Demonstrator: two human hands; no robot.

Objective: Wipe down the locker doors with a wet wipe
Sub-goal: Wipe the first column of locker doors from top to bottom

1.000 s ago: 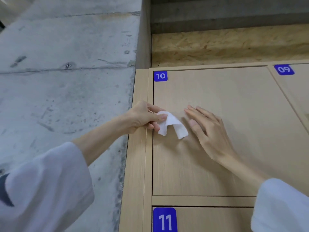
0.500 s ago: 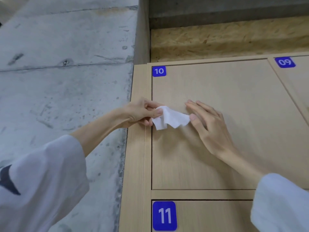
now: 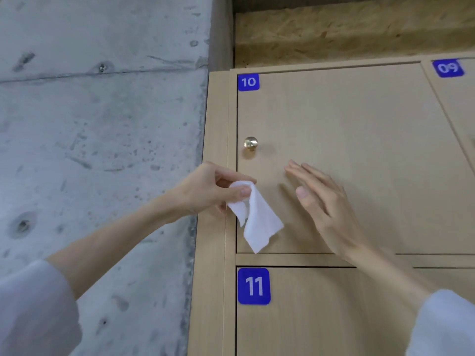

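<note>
Wet wipe [image 3: 259, 222] hangs down from the left hand [image 3: 205, 188] in the head view, w/ thumb and fingers pinching its top end. It is white and soft, partly folded, and its loose bottom corner points down near the low edge of locker door 10 [image 3: 347, 129]. Can't tell if the hanging part touches the door or just dangles in front of it. Left hand sits at the door's left edge, over the wood frame strip [image 3: 218, 124]. Right hand [image 3: 326, 201] is beside the wipe, a bit to the right, not touching it. Its fingers are straight and spread a little, pointing up and left across the door, holding nothing. Can't tell if the palm lies on the wood or floats just off it. A small round gold knob [image 3: 250, 143] sticks out of door 10, above both hands and close to the left edge. Blue tag "10" [image 3: 248, 82] is in the door's top left corner. Below is door 11 [image 3: 334, 317] w/ a bigger blue tag "11" [image 3: 254, 286]. At the top right a bit of door 09 [image 3: 460, 104] shows. Left of the lockers is a gray concrete wall [image 3: 102, 124]. Both arms wear loose pale sleeves [image 3: 33, 312].
</note>
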